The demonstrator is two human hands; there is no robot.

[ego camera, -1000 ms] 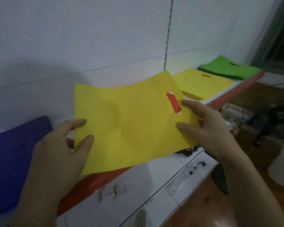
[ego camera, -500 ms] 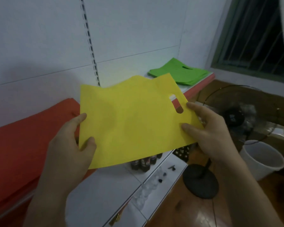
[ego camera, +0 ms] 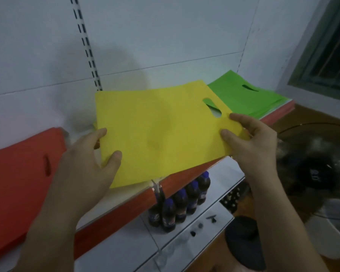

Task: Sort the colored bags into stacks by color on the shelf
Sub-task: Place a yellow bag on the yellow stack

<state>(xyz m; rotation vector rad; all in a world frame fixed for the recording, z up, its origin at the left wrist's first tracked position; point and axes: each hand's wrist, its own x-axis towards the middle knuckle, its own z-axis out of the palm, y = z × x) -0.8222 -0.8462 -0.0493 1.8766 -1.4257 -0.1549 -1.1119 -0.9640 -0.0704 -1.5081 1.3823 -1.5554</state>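
A flat yellow bag (ego camera: 159,130) with an oval handle cut-out is held level over the shelf (ego camera: 126,205), between a red stack and a green one. My left hand (ego camera: 88,163) pinches its near left edge, thumb on top. My right hand (ego camera: 249,138) pinches the right edge just below the cut-out. The red stack of bags (ego camera: 21,179) lies on the shelf at the left. The green stack of bags (ego camera: 245,97) lies at the shelf's far right end. Whatever lies under the yellow bag is hidden.
A white slotted wall panel (ego camera: 165,36) backs the shelf. Several dark bottles with blue caps (ego camera: 180,203) stand on the lower shelf. A floor fan (ego camera: 312,173) with a dark round base (ego camera: 243,240) stands at the right, beside a window (ego camera: 330,55).
The view has swung right along the shelf: the blue stack left the frame, the red stack slid left, the green stack came close. Both hands have kept hold of the yellow bag and carried it rightward.
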